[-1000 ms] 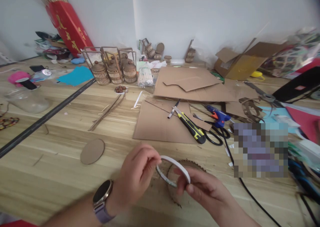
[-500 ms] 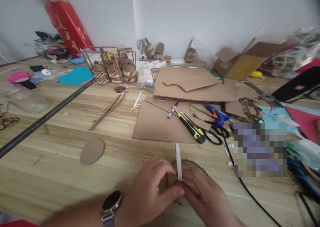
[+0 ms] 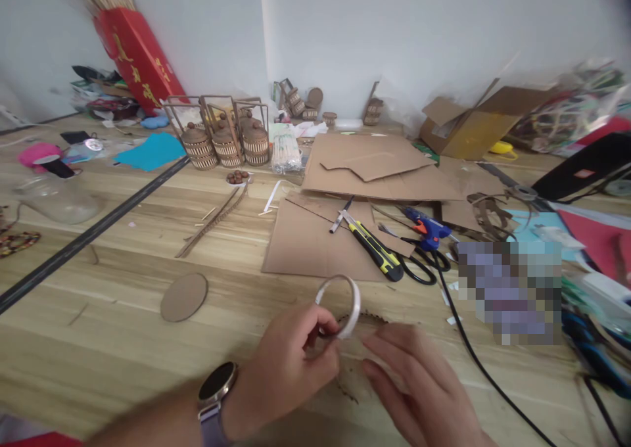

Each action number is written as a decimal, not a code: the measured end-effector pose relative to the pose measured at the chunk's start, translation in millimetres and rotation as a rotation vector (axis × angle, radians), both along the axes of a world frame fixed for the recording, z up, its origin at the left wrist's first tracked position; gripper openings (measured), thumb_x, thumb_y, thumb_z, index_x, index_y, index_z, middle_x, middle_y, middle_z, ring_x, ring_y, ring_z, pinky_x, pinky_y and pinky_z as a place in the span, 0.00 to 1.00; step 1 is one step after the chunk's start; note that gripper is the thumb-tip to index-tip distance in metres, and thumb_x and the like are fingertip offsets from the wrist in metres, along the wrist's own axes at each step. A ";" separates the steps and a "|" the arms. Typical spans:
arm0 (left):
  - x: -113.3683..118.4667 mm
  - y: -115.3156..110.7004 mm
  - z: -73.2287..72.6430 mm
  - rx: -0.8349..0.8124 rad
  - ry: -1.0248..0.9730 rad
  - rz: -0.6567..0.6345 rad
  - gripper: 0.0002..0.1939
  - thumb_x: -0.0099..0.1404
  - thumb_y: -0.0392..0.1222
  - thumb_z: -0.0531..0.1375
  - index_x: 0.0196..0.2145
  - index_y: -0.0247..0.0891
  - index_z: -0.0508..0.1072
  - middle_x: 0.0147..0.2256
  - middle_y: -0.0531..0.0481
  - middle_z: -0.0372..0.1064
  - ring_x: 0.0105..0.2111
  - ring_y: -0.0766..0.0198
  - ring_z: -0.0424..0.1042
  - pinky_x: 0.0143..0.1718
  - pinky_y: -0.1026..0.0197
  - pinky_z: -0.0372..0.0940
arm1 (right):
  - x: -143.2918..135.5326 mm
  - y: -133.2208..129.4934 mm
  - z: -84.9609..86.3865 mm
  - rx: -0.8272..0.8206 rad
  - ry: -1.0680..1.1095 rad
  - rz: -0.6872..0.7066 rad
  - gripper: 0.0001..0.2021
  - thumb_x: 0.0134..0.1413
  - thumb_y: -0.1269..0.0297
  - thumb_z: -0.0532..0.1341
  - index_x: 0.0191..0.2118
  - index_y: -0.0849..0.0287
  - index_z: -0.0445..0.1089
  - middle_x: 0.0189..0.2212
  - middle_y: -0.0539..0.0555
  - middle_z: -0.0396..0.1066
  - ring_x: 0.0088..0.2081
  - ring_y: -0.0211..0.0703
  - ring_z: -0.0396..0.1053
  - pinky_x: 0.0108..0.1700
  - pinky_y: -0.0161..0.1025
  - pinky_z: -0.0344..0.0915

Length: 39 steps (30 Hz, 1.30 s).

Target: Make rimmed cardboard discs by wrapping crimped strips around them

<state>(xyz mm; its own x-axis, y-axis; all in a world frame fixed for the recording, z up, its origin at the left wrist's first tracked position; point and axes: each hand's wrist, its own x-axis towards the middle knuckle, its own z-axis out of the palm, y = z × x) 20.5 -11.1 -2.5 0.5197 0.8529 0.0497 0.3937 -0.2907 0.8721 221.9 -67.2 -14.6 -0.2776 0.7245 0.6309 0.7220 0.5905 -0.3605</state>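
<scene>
My left hand (image 3: 300,361), with a watch (image 3: 217,382) on its wrist, pinches a thin white ring (image 3: 355,305) at its lower edge. The ring stands up above the fingertips and looks like a strip bent into a circle. To its right, my right hand (image 3: 419,375) is apart from it, thumb and fingers separated with nothing between them. Behind and below the hands a dark beaded-looking strip (image 3: 372,317) curves on the table, partly hidden. A round cardboard disc (image 3: 184,297) lies to the left of my hands.
Beyond the hands lie a cardboard sheet (image 3: 310,240), a yellow-black utility knife (image 3: 373,246), scissors (image 3: 419,271) and a blue glue gun (image 3: 428,229), its black cable running down at right. Small lidded bamboo baskets (image 3: 198,148) stand farther back, near a bowl of brown beads (image 3: 237,177).
The white ring has turned from nearly edge-on to show its round opening. My right hand has let go of it and moved slightly right, its fingers now apart.
</scene>
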 end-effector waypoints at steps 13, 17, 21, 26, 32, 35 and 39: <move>-7.8 7.8 -0.3 0.124 -0.203 -0.163 0.05 0.67 0.35 0.54 0.36 0.38 0.70 0.32 0.52 0.67 0.33 0.66 0.67 0.37 0.65 0.62 | 5.8 5.2 8.0 -0.496 0.237 0.110 0.10 0.66 0.57 0.56 0.44 0.50 0.72 0.27 0.48 0.74 0.25 0.37 0.71 0.26 0.30 0.65; -7.9 8.1 -2.2 0.259 -0.233 -0.179 0.04 0.67 0.34 0.57 0.40 0.39 0.71 0.37 0.51 0.70 0.38 0.66 0.70 0.42 0.66 0.64 | 4.3 4.2 4.0 -0.382 0.199 0.120 0.07 0.64 0.63 0.57 0.46 0.49 0.71 0.29 0.48 0.74 0.29 0.38 0.73 0.31 0.31 0.67; -7.8 6.5 -4.1 0.452 -0.195 -0.136 0.06 0.67 0.33 0.59 0.41 0.40 0.72 0.42 0.49 0.71 0.42 0.67 0.72 0.45 0.67 0.64 | -0.7 6.1 8.0 -0.210 0.074 0.100 0.07 0.64 0.67 0.57 0.45 0.52 0.68 0.29 0.48 0.73 0.30 0.38 0.72 0.33 0.33 0.67; -7.8 2.4 0.9 0.644 -0.123 -0.088 0.05 0.68 0.32 0.57 0.40 0.39 0.72 0.40 0.49 0.73 0.40 0.67 0.72 0.44 0.67 0.65 | -3.6 4.5 5.7 -0.082 -0.027 0.091 0.09 0.65 0.70 0.54 0.49 0.57 0.66 0.28 0.50 0.72 0.29 0.39 0.69 0.33 0.36 0.66; -9.8 -4.4 -0.3 0.745 -0.104 -0.178 0.04 0.69 0.35 0.56 0.39 0.39 0.70 0.39 0.48 0.73 0.37 0.65 0.72 0.41 0.63 0.65 | 1.3 -0.2 2.6 0.006 -0.008 -0.015 0.10 0.62 0.74 0.56 0.47 0.58 0.65 0.30 0.51 0.72 0.29 0.40 0.67 0.33 0.38 0.63; -10.0 -6.6 -0.3 0.718 -0.156 -0.168 0.06 0.70 0.34 0.54 0.44 0.39 0.68 0.40 0.48 0.72 0.39 0.65 0.71 0.43 0.64 0.65 | 8.7 -1.1 8.7 0.039 -0.041 -0.016 0.10 0.59 0.78 0.57 0.43 0.56 0.66 0.35 0.53 0.73 0.32 0.40 0.68 0.35 0.38 0.63; -8.4 -5.3 1.3 0.561 -0.101 -0.110 0.09 0.70 0.34 0.55 0.48 0.39 0.65 0.42 0.48 0.71 0.43 0.64 0.71 0.46 0.64 0.65 | 21.7 2.3 19.6 0.012 0.127 -0.203 0.08 0.59 0.73 0.59 0.41 0.53 0.67 0.38 0.53 0.70 0.40 0.42 0.69 0.42 0.38 0.64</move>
